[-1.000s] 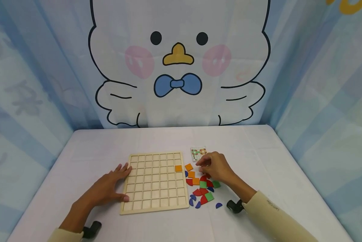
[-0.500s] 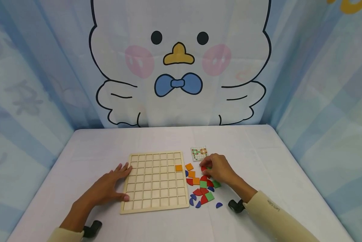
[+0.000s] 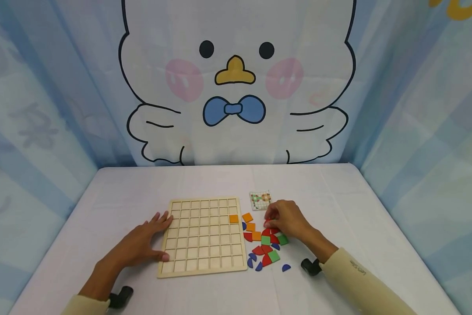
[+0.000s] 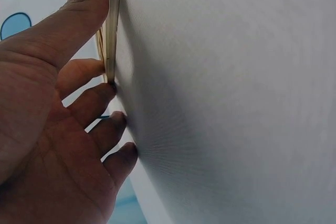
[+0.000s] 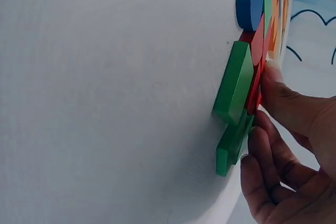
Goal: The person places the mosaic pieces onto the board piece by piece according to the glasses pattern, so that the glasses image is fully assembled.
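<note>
My left hand (image 3: 145, 240) rests along the left edge of a wooden grid board (image 3: 203, 240), fingers spread, thumb at the near part of that edge. One orange square (image 3: 234, 218) lies in a cell near the board's right side. Among the loose pieces right of the board, my right hand (image 3: 286, 218) has its thumb and index finger at opposite ends of a red curved piece (image 5: 254, 97), pinching it. Green blocks (image 5: 234, 83) lie beside those fingers in the right wrist view. The fingers partly hide the red piece in the head view.
A small pattern card (image 3: 261, 200) lies behind the pieces. Orange squares (image 3: 247, 217), green squares (image 3: 274, 256), red pieces (image 3: 267, 260) and blue half-rounds (image 3: 286, 267) are scattered beside the board. A printed curtain (image 3: 236, 140) hangs behind the white table (image 3: 318, 192).
My right hand has shifted slightly to the right over the red and green pieces, and its thumb and index finger have closed in on a red one. The left hand stays on the board's edge.
</note>
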Tool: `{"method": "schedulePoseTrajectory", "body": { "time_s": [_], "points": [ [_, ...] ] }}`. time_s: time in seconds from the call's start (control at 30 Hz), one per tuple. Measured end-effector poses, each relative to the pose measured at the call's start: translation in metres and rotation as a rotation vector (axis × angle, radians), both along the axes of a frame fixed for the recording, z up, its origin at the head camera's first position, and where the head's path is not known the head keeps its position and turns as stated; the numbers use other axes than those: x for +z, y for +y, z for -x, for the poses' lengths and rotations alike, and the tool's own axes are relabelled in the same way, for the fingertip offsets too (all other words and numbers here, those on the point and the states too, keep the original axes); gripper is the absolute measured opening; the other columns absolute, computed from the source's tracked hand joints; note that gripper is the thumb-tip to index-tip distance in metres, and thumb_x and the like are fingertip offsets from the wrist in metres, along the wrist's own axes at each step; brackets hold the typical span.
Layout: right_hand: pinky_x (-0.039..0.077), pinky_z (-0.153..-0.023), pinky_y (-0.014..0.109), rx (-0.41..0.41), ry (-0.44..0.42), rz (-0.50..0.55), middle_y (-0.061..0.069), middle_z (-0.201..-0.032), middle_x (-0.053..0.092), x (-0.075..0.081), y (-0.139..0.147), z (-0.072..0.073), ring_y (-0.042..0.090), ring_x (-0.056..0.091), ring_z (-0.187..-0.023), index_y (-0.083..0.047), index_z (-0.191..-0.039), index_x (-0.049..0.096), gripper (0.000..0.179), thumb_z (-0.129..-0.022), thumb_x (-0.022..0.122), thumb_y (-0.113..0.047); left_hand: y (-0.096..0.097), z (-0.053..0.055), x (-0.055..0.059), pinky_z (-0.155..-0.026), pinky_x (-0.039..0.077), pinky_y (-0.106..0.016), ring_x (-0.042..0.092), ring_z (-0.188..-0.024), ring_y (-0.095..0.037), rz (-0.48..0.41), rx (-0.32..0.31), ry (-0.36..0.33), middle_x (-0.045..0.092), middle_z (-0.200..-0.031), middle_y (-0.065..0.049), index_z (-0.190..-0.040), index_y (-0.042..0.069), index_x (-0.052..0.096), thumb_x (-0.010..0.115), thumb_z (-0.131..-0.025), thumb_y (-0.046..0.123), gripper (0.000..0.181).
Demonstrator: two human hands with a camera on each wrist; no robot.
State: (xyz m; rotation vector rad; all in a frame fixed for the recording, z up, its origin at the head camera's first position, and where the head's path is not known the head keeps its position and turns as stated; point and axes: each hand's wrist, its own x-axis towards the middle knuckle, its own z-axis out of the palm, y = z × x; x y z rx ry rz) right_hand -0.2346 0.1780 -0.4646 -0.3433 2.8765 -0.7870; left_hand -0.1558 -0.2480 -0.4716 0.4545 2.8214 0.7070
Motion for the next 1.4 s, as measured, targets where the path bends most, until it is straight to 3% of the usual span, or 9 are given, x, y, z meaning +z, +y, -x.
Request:
{"method": "schedulePoseTrajectory", "body": {
  "time_s": [0.37,0.57,0.97,1.2,1.4],
  "points": [
    [0.055,-0.071,0.023,0.102,-0.031,-0.025,-0.004,-0.076,0.064,0.007,0.004,0.004,0.013,0.058,-0.073,-0.016,-0.083,0.071,0.020,-0.085,0.089,-0.010,0.002,0.001,0.001,-0.124,0.026,-0.075,0.024,-0.159,-0.053,0.000,0.024,-0.027,0.029,-0.172,-0.022,-0.164,0.008,0.039,0.095,-0.069,0.050,0.118],
    [0.057,-0.074,0.026,0.092,-0.075,0.002,-0.004,-0.078,0.069,0.012,0.002,0.003,0.015,0.060,-0.075,-0.016,-0.083,0.075,0.015,-0.088,0.086,-0.008,0.002,0.001,0.001,-0.123,0.027,-0.076,0.025,-0.159,-0.053,0.002,0.018,-0.021,0.030,-0.172,-0.023,-0.164,0.007,0.040,0.094,-0.069,0.050,0.118],
    [0.061,-0.083,0.025,0.056,0.027,0.156,-0.006,-0.088,0.071,0.014,-0.027,0.004,0.014,0.062,-0.082,-0.018,-0.090,0.074,0.013,-0.091,0.085,-0.012,0.003,0.001,0.000,-0.125,0.026,-0.074,0.024,-0.160,-0.052,-0.006,0.027,-0.030,0.029,-0.172,-0.022,-0.164,0.008,0.039,0.095,-0.069,0.049,0.117],
    [0.057,-0.070,0.022,0.049,0.044,0.242,-0.004,-0.082,0.071,0.014,-0.052,0.014,0.015,0.061,-0.075,-0.017,-0.087,0.076,0.012,-0.092,0.084,-0.009,0.002,0.001,-0.002,-0.127,0.023,-0.072,0.022,-0.161,-0.049,-0.009,0.047,-0.052,0.027,-0.174,-0.019,-0.165,0.011,0.038,0.095,-0.070,0.049,0.117],
    [0.055,-0.062,0.024,0.040,0.027,0.236,-0.003,-0.078,0.069,0.012,-0.071,0.022,0.015,0.062,-0.072,-0.017,-0.084,0.076,0.012,-0.092,0.084,-0.013,0.004,0.001,-0.001,-0.128,0.022,-0.070,0.021,-0.162,-0.049,-0.005,0.054,-0.059,0.027,-0.174,-0.019,-0.165,0.011,0.037,0.096,-0.069,0.045,0.118]
  ]
}}
